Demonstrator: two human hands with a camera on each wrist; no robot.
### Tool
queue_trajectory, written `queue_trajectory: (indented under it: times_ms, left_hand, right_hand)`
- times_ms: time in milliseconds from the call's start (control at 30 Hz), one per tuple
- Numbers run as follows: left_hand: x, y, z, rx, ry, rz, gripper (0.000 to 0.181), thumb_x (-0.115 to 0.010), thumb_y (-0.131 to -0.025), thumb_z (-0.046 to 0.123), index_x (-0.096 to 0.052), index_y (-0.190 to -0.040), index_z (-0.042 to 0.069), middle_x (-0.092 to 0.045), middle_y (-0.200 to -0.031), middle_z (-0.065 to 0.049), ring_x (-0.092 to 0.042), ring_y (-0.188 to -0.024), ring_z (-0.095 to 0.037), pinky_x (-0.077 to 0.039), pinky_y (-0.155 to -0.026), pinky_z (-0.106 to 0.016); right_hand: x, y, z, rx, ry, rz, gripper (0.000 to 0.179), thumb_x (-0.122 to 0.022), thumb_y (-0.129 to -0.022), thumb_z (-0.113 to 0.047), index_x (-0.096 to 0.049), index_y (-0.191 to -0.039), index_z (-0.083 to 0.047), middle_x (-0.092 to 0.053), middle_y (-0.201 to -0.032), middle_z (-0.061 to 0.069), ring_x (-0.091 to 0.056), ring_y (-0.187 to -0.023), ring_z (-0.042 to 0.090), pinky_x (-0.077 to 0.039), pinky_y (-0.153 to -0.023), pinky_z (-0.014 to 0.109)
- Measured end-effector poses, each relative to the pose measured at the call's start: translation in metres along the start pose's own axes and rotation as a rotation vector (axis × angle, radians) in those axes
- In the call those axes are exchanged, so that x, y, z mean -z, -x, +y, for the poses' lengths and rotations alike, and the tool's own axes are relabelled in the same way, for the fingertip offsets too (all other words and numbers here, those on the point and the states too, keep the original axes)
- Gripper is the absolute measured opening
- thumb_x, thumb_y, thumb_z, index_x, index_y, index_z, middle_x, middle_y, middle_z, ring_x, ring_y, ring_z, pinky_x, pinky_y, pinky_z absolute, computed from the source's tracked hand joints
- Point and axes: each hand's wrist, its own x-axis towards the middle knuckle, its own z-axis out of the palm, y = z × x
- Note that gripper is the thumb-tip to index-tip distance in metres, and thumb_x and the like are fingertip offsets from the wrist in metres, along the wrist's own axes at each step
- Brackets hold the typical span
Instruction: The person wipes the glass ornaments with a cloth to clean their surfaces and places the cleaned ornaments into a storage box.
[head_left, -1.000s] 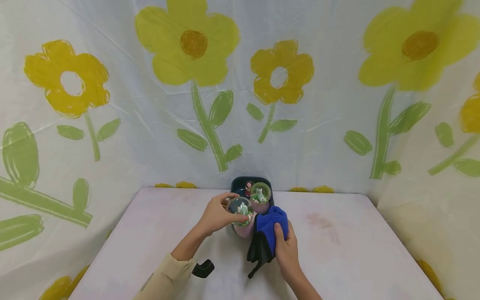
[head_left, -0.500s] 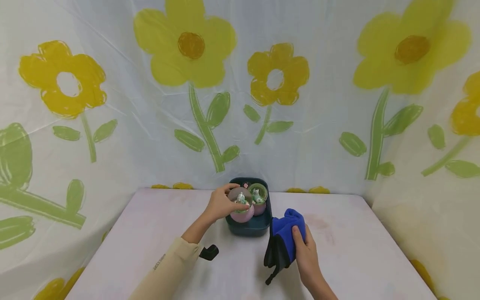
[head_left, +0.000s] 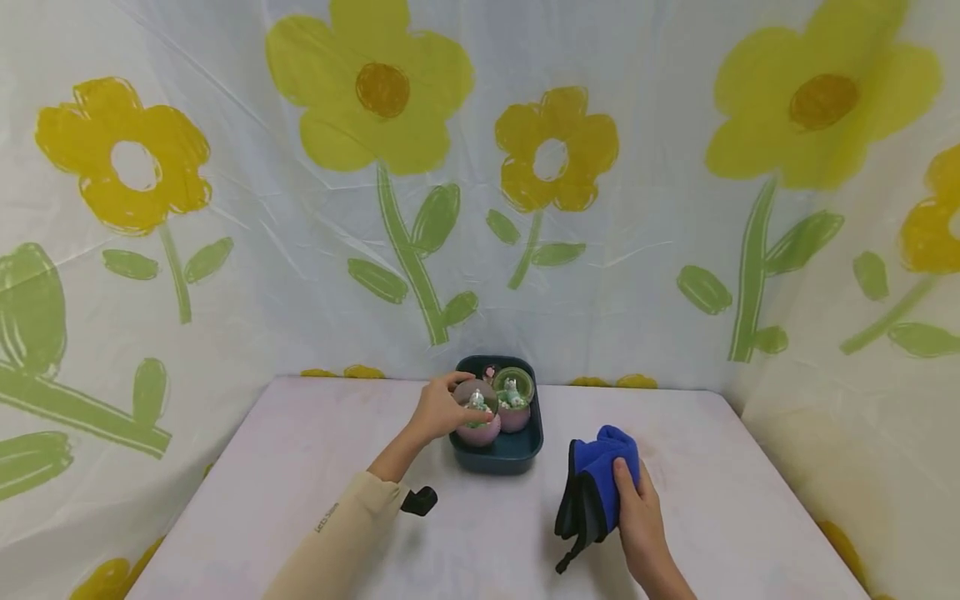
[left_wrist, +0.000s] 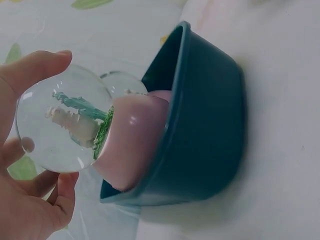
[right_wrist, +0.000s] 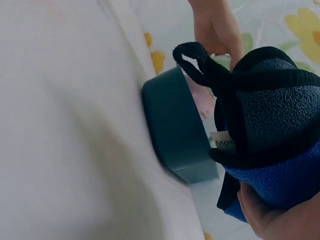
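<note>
My left hand (head_left: 437, 412) grips the clear dome of a snow globe (left_wrist: 132, 137) with a pink base and a small figure inside. In the left wrist view its base sits partly below the rim of a dark teal bin (left_wrist: 205, 120), tilted, while the dome stands above it. A second pink-based snow globe (head_left: 514, 417) is in the bin beside it. Behind them lies a small item with a pink flower (head_left: 490, 372), partly hidden. Away to the right of the bin, my right hand (head_left: 641, 508) holds a folded blue cloth (head_left: 606, 467) with black edging and a hanging loop.
The bin stands near the back of the pale table (head_left: 315, 467), close to a flower-printed curtain (head_left: 622, 292). A black object (head_left: 419, 502) shows at the left sleeve's cuff.
The right hand has moved right and toward the front with the cloth, away from the bin. The left hand has brought its snow globe slightly back and down, into the bin.
</note>
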Motion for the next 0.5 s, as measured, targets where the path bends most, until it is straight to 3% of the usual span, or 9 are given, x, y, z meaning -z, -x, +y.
queue_trajectory:
  times_ms: [100, 233, 300, 400, 500]
  left_hand:
    - [-0.002, -0.002, -0.003, 0.002, -0.007, -0.012, 0.078, -0.09, -0.063, 0.044, -0.061, -0.129, 0.014, -0.057, -0.127, -0.012, -0.052, -0.116, -0.036, -0.049, -0.084, -0.049]
    - [-0.004, -0.004, -0.007, 0.004, -0.003, -0.03, 0.077, -0.09, -0.062, 0.045, -0.062, -0.127, 0.015, -0.057, -0.128, -0.012, -0.052, -0.117, -0.036, -0.049, -0.085, -0.049]
    - [-0.006, -0.003, -0.011, 0.015, -0.003, -0.038, 0.077, -0.09, -0.062, 0.044, -0.063, -0.127, 0.015, -0.057, -0.128, -0.012, -0.052, -0.116, -0.035, -0.05, -0.084, -0.048]
    - [-0.008, -0.003, -0.013, 0.018, -0.013, -0.036, 0.077, -0.091, -0.061, 0.044, -0.063, -0.127, 0.015, -0.058, -0.125, -0.01, -0.054, -0.112, -0.031, -0.051, -0.081, -0.045]
    - [-0.011, -0.001, -0.016, 0.016, -0.006, -0.046, 0.077, -0.091, -0.061, 0.042, -0.063, -0.127, 0.014, -0.06, -0.12, -0.009, -0.056, -0.105, -0.029, -0.052, -0.076, -0.042]
  right_hand:
    - [-0.001, -0.002, 0.0, 0.017, 0.01, -0.019, 0.07, -0.038, -0.103, -0.045, -0.009, -0.157, -0.011, -0.016, -0.158, 0.017, -0.018, -0.142, 0.033, -0.018, -0.113, 0.048]
    - [-0.004, -0.003, -0.002, 0.037, 0.032, -0.057, 0.065, -0.038, -0.104, -0.042, -0.015, -0.156, -0.009, -0.021, -0.156, 0.019, -0.024, -0.139, 0.033, -0.032, -0.104, 0.024]
    - [-0.005, -0.003, -0.001, 0.032, 0.04, -0.075, 0.065, -0.037, -0.105, -0.041, -0.015, -0.155, -0.007, -0.022, -0.155, 0.021, -0.025, -0.139, 0.034, -0.032, -0.103, 0.024]
    - [-0.004, -0.002, -0.001, 0.03, 0.048, -0.105, 0.067, -0.037, -0.105, -0.042, -0.012, -0.155, -0.005, -0.02, -0.155, 0.024, -0.024, -0.139, 0.038, -0.028, -0.107, 0.036]
    - [-0.003, 0.001, 0.002, 0.016, 0.063, -0.122, 0.064, -0.038, -0.105, -0.041, -0.016, -0.154, -0.005, -0.025, -0.153, 0.024, -0.029, -0.136, 0.038, -0.034, -0.104, 0.037]
